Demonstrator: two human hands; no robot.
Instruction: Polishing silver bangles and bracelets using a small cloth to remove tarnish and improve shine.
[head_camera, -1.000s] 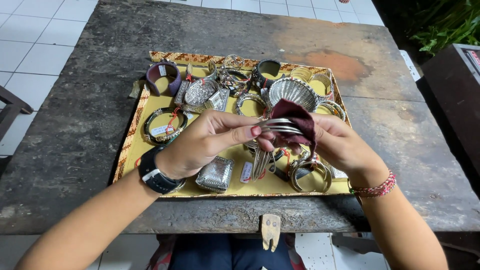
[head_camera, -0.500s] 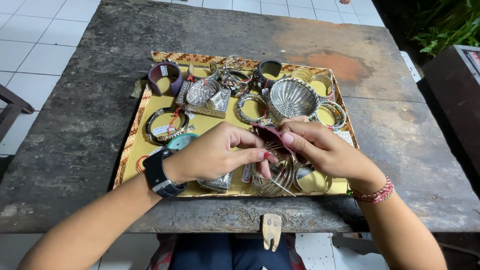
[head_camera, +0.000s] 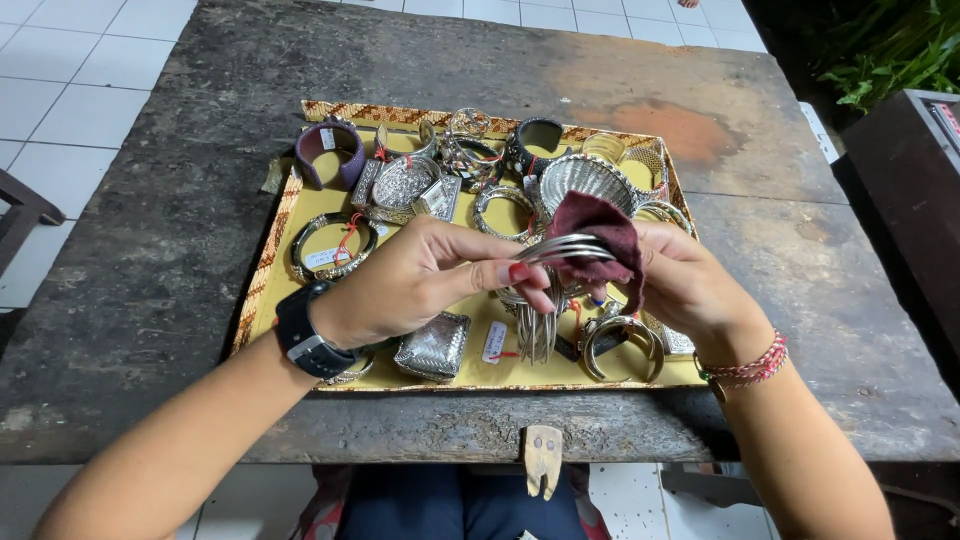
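My left hand (head_camera: 420, 280) pinches one end of a silver multi-wire bangle (head_camera: 562, 248) above a yellow tray (head_camera: 300, 300). My right hand (head_camera: 690, 285) holds a dark red cloth (head_camera: 600, 225) wrapped over the bangle's other side. Both hands hover over the tray's front middle. A black watch sits on my left wrist, a red beaded bracelet on my right. Part of the bangle is hidden under the cloth.
The tray holds several silver bracelets and cuffs, a purple cuff (head_camera: 328, 152), a black cuff (head_camera: 538, 140), a ribbed silver bowl-shaped piece (head_camera: 585, 178) and a woven silver cuff (head_camera: 432, 348). It rests on a dark weathered table (head_camera: 150, 250). White floor tiles lie left, plants at right.
Both hands dipped down toward the tray half a second ago, then rose again with the bangle and cloth, which now sit higher, with the cloth draped over the bangle.
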